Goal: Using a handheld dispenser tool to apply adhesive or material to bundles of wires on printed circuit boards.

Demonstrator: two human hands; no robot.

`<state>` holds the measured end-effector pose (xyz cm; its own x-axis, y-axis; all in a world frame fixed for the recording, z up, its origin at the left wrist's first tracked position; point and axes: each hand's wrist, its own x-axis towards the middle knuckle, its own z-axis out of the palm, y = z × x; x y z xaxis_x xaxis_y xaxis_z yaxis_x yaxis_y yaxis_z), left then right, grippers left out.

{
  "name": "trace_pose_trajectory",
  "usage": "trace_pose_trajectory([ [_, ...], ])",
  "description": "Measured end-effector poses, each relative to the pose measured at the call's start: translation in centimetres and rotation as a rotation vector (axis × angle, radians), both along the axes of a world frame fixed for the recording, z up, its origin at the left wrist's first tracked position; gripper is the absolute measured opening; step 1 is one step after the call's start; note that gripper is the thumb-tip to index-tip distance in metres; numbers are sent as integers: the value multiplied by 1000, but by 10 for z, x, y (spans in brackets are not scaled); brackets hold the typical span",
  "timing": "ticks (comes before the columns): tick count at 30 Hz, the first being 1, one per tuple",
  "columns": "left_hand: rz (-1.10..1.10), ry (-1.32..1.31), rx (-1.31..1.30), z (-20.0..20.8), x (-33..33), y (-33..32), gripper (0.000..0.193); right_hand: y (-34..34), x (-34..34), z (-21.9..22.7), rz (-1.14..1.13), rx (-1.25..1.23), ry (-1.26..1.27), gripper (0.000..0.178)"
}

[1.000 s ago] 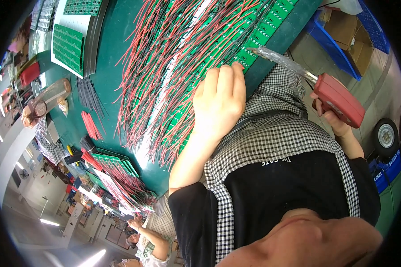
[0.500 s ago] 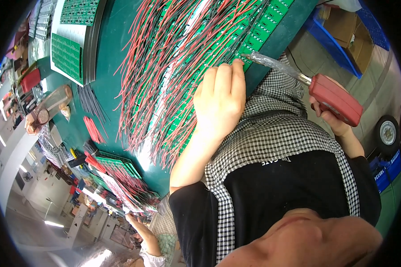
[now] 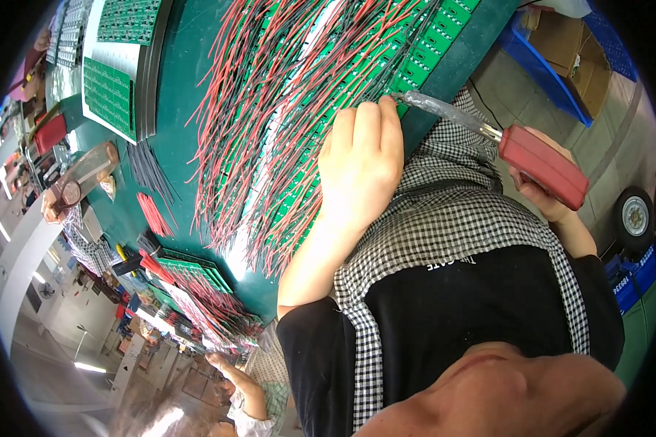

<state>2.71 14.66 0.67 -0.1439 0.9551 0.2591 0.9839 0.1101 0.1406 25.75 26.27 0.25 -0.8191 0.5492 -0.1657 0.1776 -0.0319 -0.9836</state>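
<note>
My right hand [image 3: 543,193] is closed round the red handle of a soldering iron [image 3: 543,166]. The iron's wrapped barrel slants left, and its tip meets the near edge of a green circuit board [image 3: 423,54]. My left hand [image 3: 361,164] rests over the boards with its fingers bent and pressed together, fingertips right beside the tip. What those fingers pinch is hidden, and the thumb does not show. Many red and black wires [image 3: 270,124] fan out leftward across the rows of boards.
On the green table [image 3: 186,95] stand stacked panels with green boards [image 3: 109,95]. Loose black wires [image 3: 151,171] and red wires [image 3: 154,213] lie nearer, beside wired boards [image 3: 197,284]. A blue crate with cardboard [image 3: 561,54] sits on the floor at right. Other people work at left.
The soldering iron has shifted slightly left and down, bringing its tip closer to my left fingertips. My left hand has barely moved.
</note>
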Motion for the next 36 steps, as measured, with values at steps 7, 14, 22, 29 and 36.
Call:
trace_pose_trajectory([
  [7,8,-2,-10,-3,-1,-3,23,0,9,-7,-27,-116,-15,60],
  [14,-22,-52,49,-2,-7,-3,23,0,4,-5,-64,-183,51,59],
  [22,-63,-56,29,1,-7,-2,19,4,3,2,42,-44,-65,63],
  [29,-63,-84,32,1,-5,-4,20,-4,9,-4,-47,-159,41,62],
  [36,-55,-49,22,0,-3,-6,20,-7,12,-8,-72,-322,94,65],
])
